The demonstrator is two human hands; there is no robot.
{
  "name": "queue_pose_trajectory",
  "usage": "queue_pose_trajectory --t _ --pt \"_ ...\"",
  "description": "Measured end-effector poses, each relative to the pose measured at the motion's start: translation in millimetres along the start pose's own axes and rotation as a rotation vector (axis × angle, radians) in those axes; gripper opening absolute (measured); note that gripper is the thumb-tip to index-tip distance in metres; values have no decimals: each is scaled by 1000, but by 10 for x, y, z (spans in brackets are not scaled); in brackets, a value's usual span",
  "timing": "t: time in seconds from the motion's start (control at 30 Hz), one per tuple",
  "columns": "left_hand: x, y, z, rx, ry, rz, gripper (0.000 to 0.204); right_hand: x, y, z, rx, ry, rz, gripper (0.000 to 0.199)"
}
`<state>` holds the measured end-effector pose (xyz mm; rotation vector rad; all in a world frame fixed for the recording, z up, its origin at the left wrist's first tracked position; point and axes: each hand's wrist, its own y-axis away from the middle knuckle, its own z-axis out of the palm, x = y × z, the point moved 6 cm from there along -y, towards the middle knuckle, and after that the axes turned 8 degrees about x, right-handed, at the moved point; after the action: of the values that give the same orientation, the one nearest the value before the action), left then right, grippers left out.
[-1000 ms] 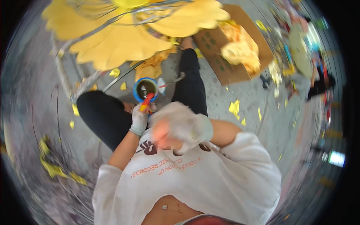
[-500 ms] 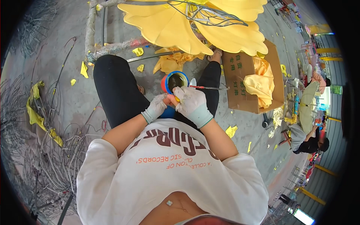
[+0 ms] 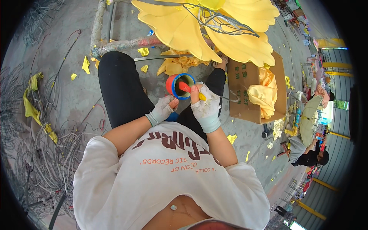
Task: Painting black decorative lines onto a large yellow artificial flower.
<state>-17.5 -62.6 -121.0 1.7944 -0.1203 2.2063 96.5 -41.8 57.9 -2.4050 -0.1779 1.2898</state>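
Note:
A red cup (image 3: 169,85) with a blue rim is tilted toward me between my knees, with dark residue on its inner wall. My left hand (image 3: 163,110), in a pale glove with bare fingertips, is closed at the cup's lower edge and holds it. My right hand (image 3: 207,105), gloved the same way, grips a slim tool (image 3: 184,87) whose red part reaches into the cup; its exact kind is unclear. A small yellow piece (image 3: 202,96) shows beside my right thumb. A thin grey bent end (image 3: 234,97) sticks out past that hand.
Ahead hangs a large yellow petal-shaped form (image 3: 237,42) with wires, near a wrapped frame bar (image 3: 126,46). At right stands a cardboard box (image 3: 239,103) with yellow cloth (image 3: 263,94). Tangled wires (image 3: 50,165) lie at left. Another person (image 3: 310,153) sits farther right.
My right hand has moved slightly right and turned, and the tool's red part now points into the cup. The cup has tipped toward me. The view has shifted slightly.

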Motion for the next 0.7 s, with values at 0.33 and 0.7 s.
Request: queue_pose_trajectory --t 0.33,0.7 --pt "245 9 -15 112 -350 332 28 -106 -9 146 -2 1 35 11" --pt "246 -27 -40 161 -207 289 29 -12 72 -38 83 -46 98 17"
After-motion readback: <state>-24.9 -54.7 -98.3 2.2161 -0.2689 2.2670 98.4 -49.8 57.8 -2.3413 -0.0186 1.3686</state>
